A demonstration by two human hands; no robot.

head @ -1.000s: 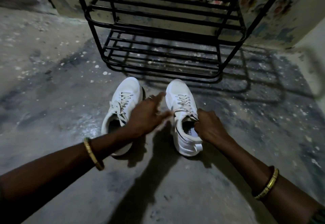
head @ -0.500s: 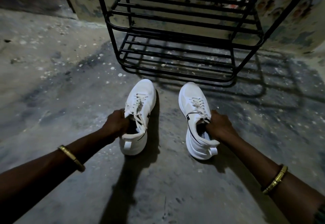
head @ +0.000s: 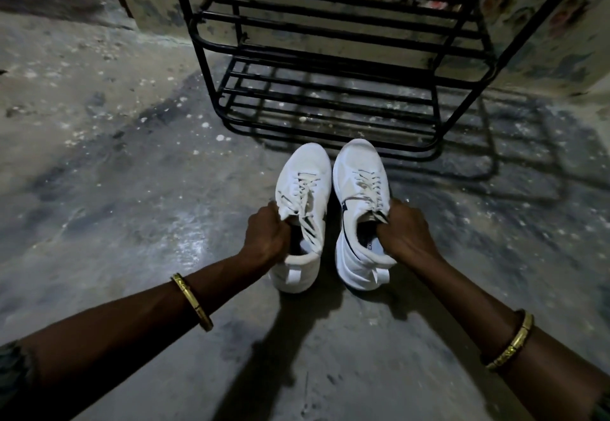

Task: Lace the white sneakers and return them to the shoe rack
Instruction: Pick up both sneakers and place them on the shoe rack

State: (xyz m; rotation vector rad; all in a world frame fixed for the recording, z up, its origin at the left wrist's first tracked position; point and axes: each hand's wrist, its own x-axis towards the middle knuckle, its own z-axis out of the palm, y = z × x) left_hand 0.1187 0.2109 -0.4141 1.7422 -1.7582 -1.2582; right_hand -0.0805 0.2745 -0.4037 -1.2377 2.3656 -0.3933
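Note:
Two laced white sneakers sit close together on the floor, toes toward the rack. My left hand (head: 267,235) grips the left sneaker (head: 305,169) at the collar, fingers inside the opening. My right hand (head: 404,231) grips the right sneaker (head: 358,163) the same way, at the right side of its collar. The black metal shoe rack (head: 330,130) stands just beyond the toes; its two barred shelves hold nothing.
The floor (head: 115,189) is rough, stained concrete with white flecks. A wall with a faded flower pattern (head: 544,8) rises behind and to the right of the rack. My arms cast dark shadows on the floor below the sneakers.
My left hand left the right sneaker's laces and gripped the left sneaker's collar. Both sneakers have come closer together and nearer the rack.

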